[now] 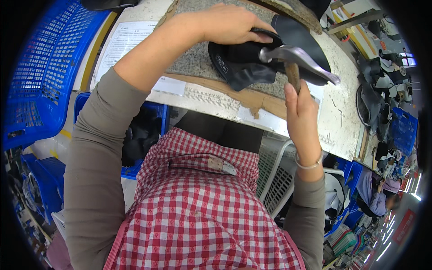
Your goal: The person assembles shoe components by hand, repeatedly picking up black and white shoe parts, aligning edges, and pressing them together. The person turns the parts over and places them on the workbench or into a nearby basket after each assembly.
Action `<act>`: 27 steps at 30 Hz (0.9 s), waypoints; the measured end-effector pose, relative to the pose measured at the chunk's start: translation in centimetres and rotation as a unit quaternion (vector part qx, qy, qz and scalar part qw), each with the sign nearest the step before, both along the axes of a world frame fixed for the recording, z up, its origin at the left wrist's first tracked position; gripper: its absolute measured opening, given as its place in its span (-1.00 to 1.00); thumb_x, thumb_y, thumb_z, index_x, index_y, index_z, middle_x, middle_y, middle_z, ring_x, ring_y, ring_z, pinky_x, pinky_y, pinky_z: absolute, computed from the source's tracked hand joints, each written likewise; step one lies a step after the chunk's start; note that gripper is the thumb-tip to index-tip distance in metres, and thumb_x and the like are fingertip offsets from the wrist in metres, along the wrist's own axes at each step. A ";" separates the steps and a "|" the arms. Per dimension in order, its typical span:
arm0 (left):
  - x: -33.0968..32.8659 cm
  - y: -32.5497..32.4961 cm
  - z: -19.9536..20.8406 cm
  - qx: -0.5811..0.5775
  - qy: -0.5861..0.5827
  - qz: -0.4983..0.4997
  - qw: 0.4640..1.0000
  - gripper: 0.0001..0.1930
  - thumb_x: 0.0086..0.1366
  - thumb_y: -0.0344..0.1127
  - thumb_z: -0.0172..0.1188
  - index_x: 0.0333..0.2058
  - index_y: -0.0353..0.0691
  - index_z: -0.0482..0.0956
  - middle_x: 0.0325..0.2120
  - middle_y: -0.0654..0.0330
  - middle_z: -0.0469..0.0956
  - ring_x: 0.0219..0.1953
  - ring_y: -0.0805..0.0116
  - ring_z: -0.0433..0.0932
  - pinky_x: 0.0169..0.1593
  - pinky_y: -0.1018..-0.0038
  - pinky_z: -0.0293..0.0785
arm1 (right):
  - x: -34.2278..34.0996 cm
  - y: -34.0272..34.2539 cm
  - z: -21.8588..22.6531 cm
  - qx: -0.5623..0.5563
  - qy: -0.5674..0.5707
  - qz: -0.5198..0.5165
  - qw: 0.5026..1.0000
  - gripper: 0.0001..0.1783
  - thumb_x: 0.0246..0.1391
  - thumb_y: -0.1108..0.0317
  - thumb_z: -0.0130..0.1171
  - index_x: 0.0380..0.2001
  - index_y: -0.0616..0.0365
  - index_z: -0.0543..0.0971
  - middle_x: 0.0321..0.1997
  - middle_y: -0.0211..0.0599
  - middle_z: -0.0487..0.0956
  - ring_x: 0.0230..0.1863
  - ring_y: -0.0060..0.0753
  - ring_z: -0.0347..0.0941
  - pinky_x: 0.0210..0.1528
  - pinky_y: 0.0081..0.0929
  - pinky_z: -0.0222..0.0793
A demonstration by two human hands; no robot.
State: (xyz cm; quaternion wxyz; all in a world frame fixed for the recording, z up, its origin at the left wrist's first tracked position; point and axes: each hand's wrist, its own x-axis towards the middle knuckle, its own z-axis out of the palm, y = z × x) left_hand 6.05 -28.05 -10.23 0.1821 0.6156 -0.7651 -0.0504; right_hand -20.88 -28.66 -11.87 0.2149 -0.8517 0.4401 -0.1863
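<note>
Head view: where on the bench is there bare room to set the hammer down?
Bare stretch: the worn white benchtop right of the hammer, before the heap of black shoe pieces. The stone slab under the left hand is crowded by the black shoe upper; papers cover the left.

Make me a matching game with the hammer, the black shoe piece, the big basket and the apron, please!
Things:
1. hammer
2. black shoe piece
3. big basket
4. apron

Descriptions:
A. blue plastic, at the left of the bench
B. red and white checks
C. held down by the left hand on the stone slab
D. shiny metal head, wooden handle in the right hand

Pairs: 1-D, 2-C, 3-A, 4-B
</note>
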 end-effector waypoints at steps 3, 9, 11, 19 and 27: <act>-0.1 0.0 0.0 0.019 -0.032 0.014 0.999 -0.60 0.47 0.19 0.04 0.18 0.38 0.61 -0.11 0.06 0.72 -0.03 0.00 0.68 0.09 0.08 0.56 | 0.6 0.1 0.2 0.016 0.081 0.104 0.991 -0.57 0.43 0.10 0.08 -0.14 0.37 0.48 -0.55 0.23 0.56 -0.45 0.38 0.54 -0.44 0.10 0.41; 0.6 0.3 -0.7 0.002 0.023 -0.005 1.000 -0.59 0.42 0.11 0.11 0.16 0.24 0.62 -0.10 -0.03 0.70 -0.03 -0.07 0.65 0.07 0.06 0.54 | -0.4 1.4 -0.5 -0.042 0.032 0.094 0.994 -0.58 0.41 0.14 0.10 -0.14 0.40 0.46 -0.57 0.19 0.57 -0.47 0.34 0.56 -0.45 0.04 0.45; 0.8 0.4 -1.4 0.014 0.116 -0.051 0.992 -0.56 0.32 -0.06 0.28 0.12 -0.05 0.63 -0.12 -0.23 0.65 -0.07 -0.26 0.61 0.02 0.07 0.55 | -0.4 1.6 -2.7 -0.046 0.075 0.155 0.984 -0.57 0.42 0.13 0.09 -0.13 0.42 0.45 -0.57 0.19 0.58 -0.48 0.33 0.56 -0.46 0.03 0.45; -5.4 7.8 -7.3 -0.006 0.404 0.318 0.858 -0.43 0.27 -0.37 0.32 0.20 -0.45 0.39 -0.12 -0.19 0.66 -0.22 0.03 0.74 -0.04 0.15 0.63 | -1.4 1.9 -6.6 0.011 -0.012 0.078 0.997 -0.54 0.44 0.08 0.06 -0.18 0.39 0.44 -0.51 0.25 0.57 -0.43 0.35 0.56 -0.39 0.03 0.46; -0.8 4.7 18.5 -0.268 -0.190 0.234 0.915 -0.74 0.12 -0.31 0.17 -0.29 -0.28 0.75 -0.35 -0.15 0.68 -0.26 -0.15 0.69 -0.14 0.09 0.63 | -4.8 4.9 6.6 0.017 -0.146 0.091 0.985 -0.53 0.47 0.07 0.04 -0.05 0.40 0.50 -0.49 0.15 0.57 -0.43 0.14 0.60 -0.36 -0.19 0.44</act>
